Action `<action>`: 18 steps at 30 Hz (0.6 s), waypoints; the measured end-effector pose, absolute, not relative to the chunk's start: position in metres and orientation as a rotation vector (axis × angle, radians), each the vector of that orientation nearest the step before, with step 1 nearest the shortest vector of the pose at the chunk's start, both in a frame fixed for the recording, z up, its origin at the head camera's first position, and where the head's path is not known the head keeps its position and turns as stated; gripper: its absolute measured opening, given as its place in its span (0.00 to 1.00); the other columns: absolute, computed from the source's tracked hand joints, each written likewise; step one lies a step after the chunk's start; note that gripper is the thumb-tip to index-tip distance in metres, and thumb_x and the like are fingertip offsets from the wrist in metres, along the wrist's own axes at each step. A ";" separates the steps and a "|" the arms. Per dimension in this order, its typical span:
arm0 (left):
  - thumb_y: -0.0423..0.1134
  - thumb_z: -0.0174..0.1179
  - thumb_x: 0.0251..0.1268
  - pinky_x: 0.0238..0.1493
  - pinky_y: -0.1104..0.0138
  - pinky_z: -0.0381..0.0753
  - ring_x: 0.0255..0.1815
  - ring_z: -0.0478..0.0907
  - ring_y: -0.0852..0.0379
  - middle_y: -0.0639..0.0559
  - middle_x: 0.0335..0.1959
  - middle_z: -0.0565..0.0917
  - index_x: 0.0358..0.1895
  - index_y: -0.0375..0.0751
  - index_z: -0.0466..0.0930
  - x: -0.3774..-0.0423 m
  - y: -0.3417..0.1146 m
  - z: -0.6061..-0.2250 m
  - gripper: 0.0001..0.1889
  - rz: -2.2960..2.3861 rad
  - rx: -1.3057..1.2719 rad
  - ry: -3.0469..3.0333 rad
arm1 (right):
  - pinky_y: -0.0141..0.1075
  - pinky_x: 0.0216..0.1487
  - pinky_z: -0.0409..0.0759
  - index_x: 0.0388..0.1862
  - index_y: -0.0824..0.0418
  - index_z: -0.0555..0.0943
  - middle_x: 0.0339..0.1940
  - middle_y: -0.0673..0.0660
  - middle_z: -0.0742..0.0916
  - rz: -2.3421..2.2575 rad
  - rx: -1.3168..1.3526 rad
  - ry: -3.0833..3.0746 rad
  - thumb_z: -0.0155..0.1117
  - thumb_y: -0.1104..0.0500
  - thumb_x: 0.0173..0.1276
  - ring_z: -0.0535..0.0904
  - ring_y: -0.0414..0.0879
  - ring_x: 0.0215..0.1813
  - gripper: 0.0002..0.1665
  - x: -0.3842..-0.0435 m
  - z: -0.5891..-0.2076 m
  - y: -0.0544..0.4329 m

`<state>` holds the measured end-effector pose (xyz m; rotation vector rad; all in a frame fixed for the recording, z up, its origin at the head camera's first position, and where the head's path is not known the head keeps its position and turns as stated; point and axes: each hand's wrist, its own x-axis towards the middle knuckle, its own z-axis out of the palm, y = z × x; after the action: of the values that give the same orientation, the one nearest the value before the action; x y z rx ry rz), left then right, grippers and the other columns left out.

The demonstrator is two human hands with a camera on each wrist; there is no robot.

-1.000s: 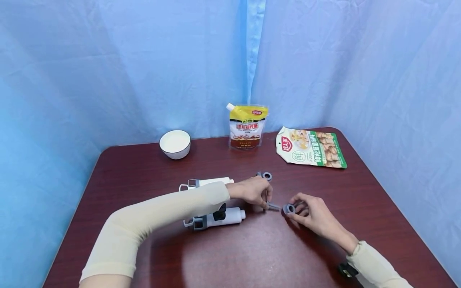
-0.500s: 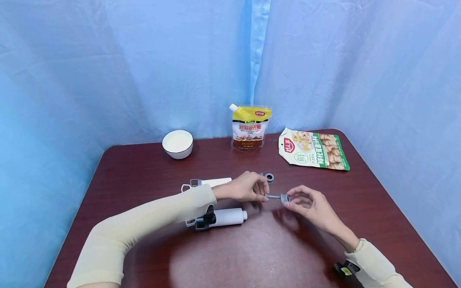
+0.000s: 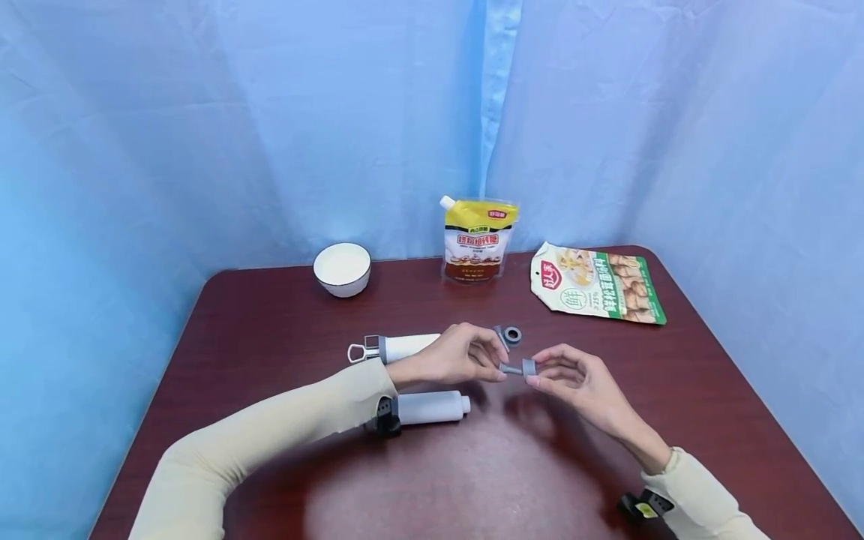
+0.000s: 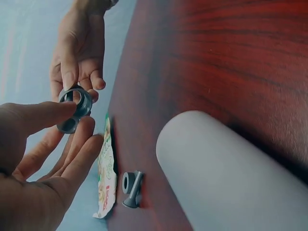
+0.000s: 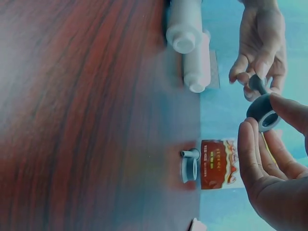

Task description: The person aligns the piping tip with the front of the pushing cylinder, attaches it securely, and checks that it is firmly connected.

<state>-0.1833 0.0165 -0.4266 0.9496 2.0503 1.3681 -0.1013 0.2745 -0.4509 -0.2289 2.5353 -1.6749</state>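
My left hand (image 3: 455,356) pinches the wide end of a small grey nozzle (image 5: 258,83) between thumb and fingers, above the table. Facing it, my right hand (image 3: 587,386) pinches a grey ring-shaped cap (image 3: 529,367) by its rim. The nozzle's thin tube (image 3: 512,370) points right and its tip meets the cap; how far it is inside I cannot tell. Under my left arm lies a white cylinder (image 3: 432,406) with a narrow neck. A second white cylinder (image 3: 408,346) with a grey collar and pull handle lies behind it, partly covered by my left hand.
Another grey ring cap (image 3: 513,335) lies behind my hands, a second nozzle (image 4: 134,191) against it. Farther back stand a white bowl (image 3: 343,281) with white contents and a spouted pouch (image 3: 475,244). A flat printed packet (image 3: 601,285) lies at the back right.
My left hand has lifted the nozzle slightly and turned it toward the cap. The cap has turned in my right hand, its opening now away from the camera, and the two parts have come together.
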 end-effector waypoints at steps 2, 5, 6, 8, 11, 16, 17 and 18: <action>0.30 0.73 0.62 0.44 0.71 0.87 0.38 0.90 0.60 0.38 0.45 0.90 0.47 0.31 0.86 -0.181 0.016 -0.427 0.13 1.415 0.914 2.036 | 0.33 0.49 0.87 0.55 0.59 0.81 0.48 0.57 0.89 -1.694 -0.239 2.520 0.76 0.57 0.68 0.90 0.42 0.46 0.20 -0.102 -0.449 0.274; 0.30 0.73 0.62 0.44 0.71 0.87 0.40 0.91 0.58 0.39 0.44 0.90 0.48 0.32 0.86 -0.179 0.014 -0.428 0.12 1.460 0.865 2.036 | 0.34 0.50 0.87 0.55 0.60 0.81 0.49 0.55 0.89 -1.717 -0.250 2.501 0.75 0.58 0.68 0.90 0.43 0.47 0.19 -0.102 -0.448 0.272; 0.30 0.73 0.62 0.44 0.70 0.88 0.40 0.91 0.57 0.40 0.44 0.90 0.48 0.33 0.86 -0.178 0.013 -0.428 0.12 1.468 0.850 2.034 | 0.34 0.50 0.87 0.55 0.60 0.81 0.49 0.55 0.89 -1.722 -0.255 2.496 0.75 0.58 0.68 0.90 0.43 0.47 0.19 -0.103 -0.447 0.271; 0.31 0.73 0.62 0.44 0.70 0.88 0.41 0.91 0.57 0.41 0.45 0.90 0.48 0.35 0.86 -0.177 0.011 -0.428 0.12 1.475 0.827 2.028 | 0.34 0.49 0.87 0.55 0.59 0.81 0.49 0.54 0.89 -1.728 -0.262 2.483 0.75 0.58 0.68 0.90 0.43 0.47 0.19 -0.103 -0.447 0.270; 0.32 0.74 0.63 0.44 0.69 0.88 0.41 0.91 0.57 0.41 0.45 0.90 0.48 0.35 0.86 -0.176 0.009 -0.429 0.12 1.488 0.811 2.004 | 0.34 0.50 0.87 0.56 0.60 0.81 0.50 0.54 0.89 -1.742 -0.277 2.451 0.75 0.59 0.69 0.90 0.43 0.48 0.20 -0.103 -0.447 0.267; 0.35 0.74 0.63 0.44 0.69 0.87 0.42 0.90 0.61 0.42 0.45 0.91 0.49 0.37 0.87 -0.172 0.008 -0.433 0.13 1.496 0.828 1.994 | 0.35 0.49 0.87 0.57 0.59 0.80 0.51 0.54 0.88 -1.749 -0.279 2.415 0.75 0.59 0.69 0.90 0.44 0.49 0.20 -0.104 -0.450 0.261; 0.36 0.73 0.64 0.45 0.70 0.87 0.42 0.90 0.61 0.43 0.45 0.91 0.50 0.38 0.87 -0.171 0.008 -0.433 0.13 1.494 0.836 1.999 | 0.34 0.49 0.87 0.57 0.58 0.80 0.51 0.54 0.88 -1.745 -0.274 2.414 0.75 0.58 0.69 0.90 0.43 0.49 0.20 -0.104 -0.450 0.260; 0.36 0.72 0.65 0.45 0.70 0.87 0.42 0.90 0.62 0.43 0.45 0.91 0.50 0.39 0.88 -0.170 0.008 -0.433 0.12 1.493 0.840 2.005 | 0.34 0.49 0.86 0.57 0.58 0.80 0.51 0.53 0.88 -1.740 -0.270 2.419 0.75 0.58 0.69 0.90 0.43 0.49 0.20 -0.104 -0.450 0.259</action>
<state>-0.1703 0.0078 -0.4335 0.8395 2.0052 1.4930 -0.1038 0.2589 -0.4503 -0.2704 2.4186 -1.7398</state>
